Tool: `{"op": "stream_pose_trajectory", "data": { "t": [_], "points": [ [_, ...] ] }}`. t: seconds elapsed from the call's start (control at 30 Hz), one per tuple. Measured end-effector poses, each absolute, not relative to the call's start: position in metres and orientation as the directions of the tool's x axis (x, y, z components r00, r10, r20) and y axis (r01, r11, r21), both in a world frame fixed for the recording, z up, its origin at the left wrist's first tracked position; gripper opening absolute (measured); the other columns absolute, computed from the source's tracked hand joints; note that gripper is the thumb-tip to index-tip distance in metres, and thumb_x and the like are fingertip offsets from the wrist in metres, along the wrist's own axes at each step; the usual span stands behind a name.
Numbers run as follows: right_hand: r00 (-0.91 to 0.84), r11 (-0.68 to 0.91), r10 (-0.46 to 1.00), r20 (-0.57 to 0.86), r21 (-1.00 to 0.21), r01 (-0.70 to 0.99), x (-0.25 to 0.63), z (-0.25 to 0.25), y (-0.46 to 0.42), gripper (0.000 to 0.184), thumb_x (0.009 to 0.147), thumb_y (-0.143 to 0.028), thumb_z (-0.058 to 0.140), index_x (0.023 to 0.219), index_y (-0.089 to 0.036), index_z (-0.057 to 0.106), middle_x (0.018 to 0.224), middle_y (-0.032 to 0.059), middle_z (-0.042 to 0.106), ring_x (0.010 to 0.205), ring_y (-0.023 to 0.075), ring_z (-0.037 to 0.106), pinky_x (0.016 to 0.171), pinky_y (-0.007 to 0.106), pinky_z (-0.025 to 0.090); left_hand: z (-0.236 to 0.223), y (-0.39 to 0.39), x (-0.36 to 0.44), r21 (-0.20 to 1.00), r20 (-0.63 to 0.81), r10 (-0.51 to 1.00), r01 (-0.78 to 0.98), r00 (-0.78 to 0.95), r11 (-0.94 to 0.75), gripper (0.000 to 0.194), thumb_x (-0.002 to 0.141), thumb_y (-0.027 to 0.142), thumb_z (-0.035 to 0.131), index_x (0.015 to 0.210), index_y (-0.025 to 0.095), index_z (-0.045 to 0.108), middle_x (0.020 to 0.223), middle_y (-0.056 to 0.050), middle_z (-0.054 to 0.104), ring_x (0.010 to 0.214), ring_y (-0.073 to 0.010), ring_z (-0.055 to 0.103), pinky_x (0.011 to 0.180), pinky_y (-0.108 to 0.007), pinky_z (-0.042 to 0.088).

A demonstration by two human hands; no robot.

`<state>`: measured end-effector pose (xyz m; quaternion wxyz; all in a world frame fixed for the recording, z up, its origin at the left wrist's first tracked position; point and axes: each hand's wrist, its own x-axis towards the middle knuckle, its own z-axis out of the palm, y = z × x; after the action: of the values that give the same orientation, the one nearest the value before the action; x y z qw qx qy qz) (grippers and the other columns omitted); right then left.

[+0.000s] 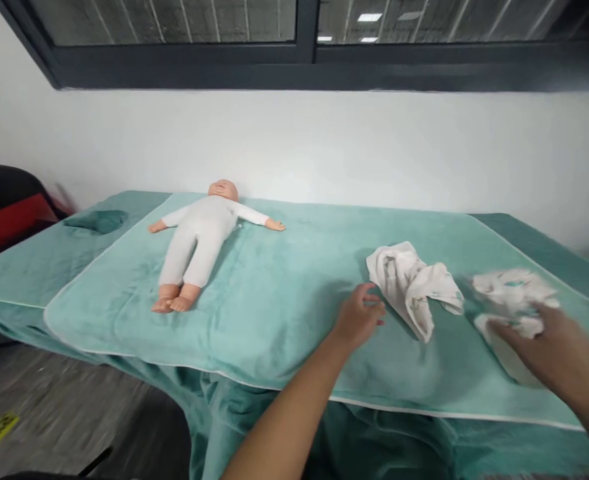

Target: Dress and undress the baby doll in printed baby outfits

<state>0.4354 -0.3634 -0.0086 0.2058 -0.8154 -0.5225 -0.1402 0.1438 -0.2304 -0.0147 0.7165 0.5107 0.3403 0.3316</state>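
Note:
A baby doll [199,237] in a white suit lies on its back on the teal mat [284,280], head toward the wall. My left hand [358,315] hovers just left of a crumpled white cloth [412,280], fingers curled and apart, holding nothing. My right hand [549,343] is blurred by motion and rests on a second crumpled patterned cloth [512,297] at the right. Whether its fingers grip that cloth is unclear.
The mat covers a table draped in darker teal sheet [19,267], set against a white wall under a dark window. A dark teal folded item [97,220] lies at the far left. A black and red chair [4,207] stands left of the table.

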Motion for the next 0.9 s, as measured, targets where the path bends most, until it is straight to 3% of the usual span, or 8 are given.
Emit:
{"op": "stream_pose_trajectory", "data": {
  "t": [0.03, 0.13, 0.3, 0.4, 0.5, 0.6, 0.73, 0.9],
  "points": [
    [0.44, -0.387, 0.802, 0.404, -0.21, 0.898, 0.444, -0.024, -0.361, 0.072, 0.074, -0.071, 0.053, 0.119, -0.016, 0.06, 0.094, 0.025, 0.065, 0.092, 0.0516, 0.064, 0.07, 0.064, 0.05, -0.014, -0.228, 0.155, 0.945, -0.175, 0.802, -0.132, 0.57, 0.3, 0.065, 0.08, 0.027, 0.065, 0.142, 0.023, 0.047, 0.12, -0.011, 0.058, 0.076, -0.0133, 0.066, 0.062, -0.025, 0.057],
    [0.359, -0.318, 0.742, 0.566, -0.174, 0.932, 0.431, -0.045, -0.353, 0.075, 0.079, -0.068, 0.049, 0.127, -0.012, 0.059, 0.121, 0.0283, 0.061, 0.124, 0.0542, 0.051, 0.095, 0.067, 0.044, -0.011, -0.219, 0.187, 0.916, -0.248, 0.818, -0.15, 0.519, 0.373, 0.074, 0.078, 0.024, 0.062, 0.148, 0.025, 0.037, 0.109, -0.007, 0.058, 0.058, -0.0108, 0.063, 0.054, -0.028, 0.056],
    [0.191, -0.05, 0.707, 0.681, -0.221, 0.974, 0.359, -0.013, -0.33, 0.058, 0.09, -0.049, 0.055, 0.138, -0.017, 0.052, 0.14, 0.0205, 0.053, 0.133, 0.0397, 0.048, 0.109, 0.06, 0.038, 0.006, -0.198, 0.193, 0.977, -0.151, 0.932, -0.095, 0.331, 0.192, 0.037, 0.075, 0.017, 0.059, 0.111, 0.018, 0.069, 0.069, 0.004, 0.052, 0.053, -0.0083, 0.049, 0.056, -0.022, 0.045],
    [0.128, 0.117, 0.757, 0.641, -0.326, 0.938, 0.329, 0.0, -0.308, 0.055, 0.091, -0.045, 0.058, 0.14, -0.022, 0.049, 0.141, 0.0149, 0.054, 0.132, 0.0327, 0.049, 0.109, 0.053, 0.041, 0.032, -0.187, 0.157, 0.977, 0.046, 0.981, -0.214, 0.188, -0.005, 0.021, 0.075, 0.016, 0.059, 0.089, 0.019, 0.075, 0.07, 0.003, 0.056, 0.065, -0.0092, 0.049, 0.067, -0.021, 0.043],
    [0.041, 0.21, 0.828, 0.559, -0.377, 0.902, 0.298, 0.001, -0.286, 0.048, 0.09, -0.039, 0.06, 0.135, -0.022, 0.052, 0.135, 0.0133, 0.057, 0.127, 0.0303, 0.052, 0.107, 0.049, 0.042, 0.068, -0.176, 0.109, 0.907, 0.156, 0.981, -0.409, 0.112, -0.097, 0.025, 0.075, 0.025, 0.065, 0.098, 0.02, 0.075, 0.075, 0.002, 0.06, 0.072, -0.0108, 0.053, 0.07, -0.022, 0.043],
    [-0.17, 0.302, 0.915, 0.366, -0.344, 0.889, 0.259, 0.001, -0.273, 0.035, 0.092, -0.024, 0.053, 0.127, -0.024, 0.058, 0.128, 0.0094, 0.062, 0.118, 0.0282, 0.055, 0.101, 0.045, 0.045, 0.095, -0.173, 0.059, 0.876, 0.186, 0.981, -0.442, -0.056, -0.192, 0.035, 0.073, 0.025, 0.068, 0.107, 0.021, 0.074, 0.083, 0.0, 0.065, 0.075, -0.0116, 0.057, 0.069, -0.023, 0.046],
    [-0.068, 0.162, 0.955, 0.287, -0.317, 0.935, 0.229, 0.004, -0.273, 0.041, 0.088, -0.016, 0.048, 0.128, -0.021, 0.057, 0.129, 0.011, 0.061, 0.116, 0.0303, 0.055, 0.094, 0.044, 0.045, 0.087, -0.203, -0.008, 0.916, 0.143, 0.898, -0.287, -0.417, -0.28, 0.037, 0.073, 0.029, 0.07, 0.109, 0.019, 0.073, 0.103, -0.005, 0.068, 0.089, -0.0162, 0.062, 0.074, -0.026, 0.051],
    [0.135, -0.119, 0.991, 0.018, -0.37, 0.921, 0.245, 0.01, -0.295, 0.035, 0.093, -0.038, 0.05, 0.123, -0.023, 0.056, 0.092, 0.0041, 0.07, 0.081, 0.025, 0.064, 0.071, 0.037, 0.044, 0.034, -0.262, -0.061, 0.984, 0.163, 0.739, 0.164, -0.654, -0.072, 0.024, 0.082, 0.032, 0.064, 0.103, 0.021, 0.071, 0.098, -0.002, 0.065, 0.087, -0.0168, 0.061, 0.078, -0.031, 0.052]
  ]
}}
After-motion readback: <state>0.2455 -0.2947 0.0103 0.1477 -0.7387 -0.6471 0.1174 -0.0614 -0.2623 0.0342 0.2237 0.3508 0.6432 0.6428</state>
